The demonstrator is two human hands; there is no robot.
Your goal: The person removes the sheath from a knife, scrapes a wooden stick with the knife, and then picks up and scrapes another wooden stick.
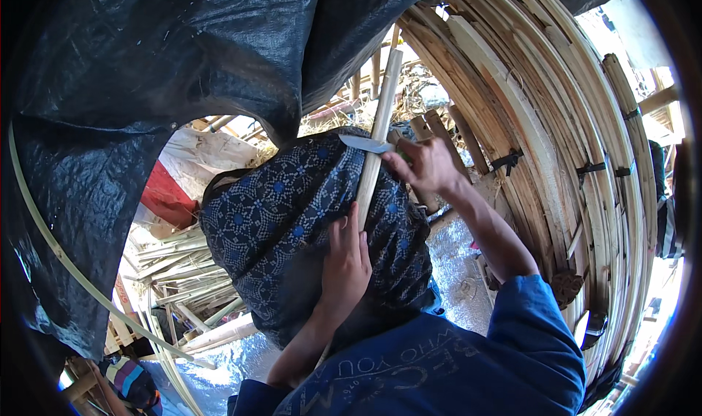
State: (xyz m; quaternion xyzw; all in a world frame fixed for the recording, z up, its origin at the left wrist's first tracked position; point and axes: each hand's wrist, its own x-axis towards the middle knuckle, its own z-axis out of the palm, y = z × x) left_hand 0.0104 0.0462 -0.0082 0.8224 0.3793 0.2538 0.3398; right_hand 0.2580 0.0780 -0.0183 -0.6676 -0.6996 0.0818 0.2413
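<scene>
A long, pale bamboo slat (pixel 383 107) lies slantwise across my lap, over a dark blue patterned cloth (pixel 278 204). My left hand (pixel 347 264) is on the slat's near part, its fingers pointing up along it and the thumb hidden. In my right hand (pixel 428 166) is a knife (pixel 363 144), the fingers closed round its handle. The silvery blade points left and lies across the slat, well beyond my left fingertips. Most of the handle is hidden by the hand.
Tall stacks of wooden strips (pixel 526 116), tied with dark bands, curve up on the right. Black plastic sheeting (pixel 219 50) hangs at the upper left. Split bamboo pieces (pixel 175 262) are piled at left. A thin bent strip (pixel 62 255) arcs along the left edge.
</scene>
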